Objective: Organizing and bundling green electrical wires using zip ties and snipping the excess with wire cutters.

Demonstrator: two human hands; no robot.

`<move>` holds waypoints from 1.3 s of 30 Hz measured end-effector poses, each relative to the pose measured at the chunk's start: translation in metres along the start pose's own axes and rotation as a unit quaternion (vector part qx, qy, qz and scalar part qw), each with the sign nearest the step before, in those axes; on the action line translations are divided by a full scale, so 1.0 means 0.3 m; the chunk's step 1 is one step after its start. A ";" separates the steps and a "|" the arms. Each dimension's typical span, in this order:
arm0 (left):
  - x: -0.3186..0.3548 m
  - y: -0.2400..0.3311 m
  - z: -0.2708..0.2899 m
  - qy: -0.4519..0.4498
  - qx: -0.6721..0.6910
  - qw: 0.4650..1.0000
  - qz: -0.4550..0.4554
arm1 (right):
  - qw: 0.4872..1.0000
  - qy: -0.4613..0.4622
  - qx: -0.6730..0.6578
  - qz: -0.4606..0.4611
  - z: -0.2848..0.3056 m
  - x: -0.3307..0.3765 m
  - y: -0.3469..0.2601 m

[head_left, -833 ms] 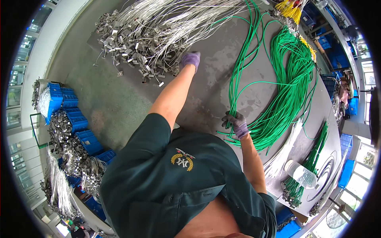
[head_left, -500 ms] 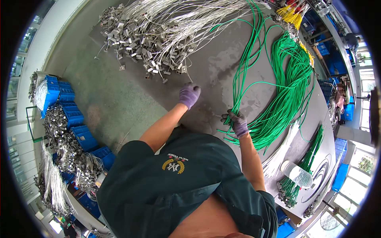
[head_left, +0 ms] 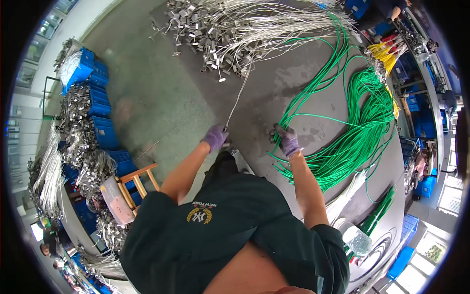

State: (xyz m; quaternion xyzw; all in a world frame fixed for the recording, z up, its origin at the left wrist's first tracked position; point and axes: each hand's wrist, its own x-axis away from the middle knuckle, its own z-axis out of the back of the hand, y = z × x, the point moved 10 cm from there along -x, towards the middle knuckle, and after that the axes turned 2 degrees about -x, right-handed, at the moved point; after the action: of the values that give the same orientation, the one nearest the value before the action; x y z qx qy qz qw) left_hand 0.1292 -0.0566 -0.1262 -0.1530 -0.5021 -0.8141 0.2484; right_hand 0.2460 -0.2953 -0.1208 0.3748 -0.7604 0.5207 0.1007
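Observation:
Both my hands wear purple-grey gloves. At the near edge of the grey table, my left hand is closed on a thin silvery cable, which runs back to a heap of silvery cables with block-shaped metal ends. To its right, my right hand is wrapped round a few green cables; their short ends stick out below the fingers. A large, curved bundle of green cables lies just right of that hand, with one loose strand crossing toward the held ones.
Blue crates and more metal-ended cables line the left side. A wooden stool stands near them. On the table's right lie white cables and a clear plastic bottle. Other people are at the upper right and lower left.
My left hand has come back from the heap toward my body, drawing out the silvery cable. My right hand keeps hold of the green cables. The whole view has turned somewhat.

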 end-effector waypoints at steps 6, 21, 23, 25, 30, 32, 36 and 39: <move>0.411 -0.180 -0.016 0.098 -0.286 0.952 0.043 | 0.999 -0.016 -0.039 -0.030 -0.181 -0.099 0.078; 1.903 -1.411 -0.640 -0.030 -0.132 0.944 0.300 | 0.998 -0.044 -0.003 -0.041 -0.456 -0.462 0.231; 1.710 -1.225 -0.490 0.006 -0.138 0.942 0.305 | 1.000 -0.014 0.007 -0.025 -0.405 -0.461 0.316; 1.600 -1.071 -0.433 0.041 -0.017 0.959 0.279 | 0.999 -0.010 0.014 -0.036 -0.482 -0.241 0.324; 1.230 -0.813 -0.259 0.170 0.396 0.894 0.118 | 0.996 -0.060 -0.032 -0.060 -0.570 0.083 0.421; 1.089 -0.624 -0.202 0.125 0.360 0.920 0.091 | 0.991 -0.107 -0.053 -0.061 -0.605 0.157 0.463; 1.085 -0.741 -0.226 0.189 0.199 0.959 0.076 | 0.995 -0.092 -0.041 0.009 -0.582 0.079 0.247; 1.084 -0.812 -0.297 0.094 0.342 0.931 0.086 | 0.998 -0.041 -0.012 0.046 -0.519 -0.036 0.112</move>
State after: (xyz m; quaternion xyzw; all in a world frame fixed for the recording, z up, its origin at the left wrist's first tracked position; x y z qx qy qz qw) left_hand -0.2765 -0.1270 -0.1846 -0.0238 -0.7097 -0.5790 0.4006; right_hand 0.1938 -0.1494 -0.0826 0.3592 -0.7868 0.4995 0.0496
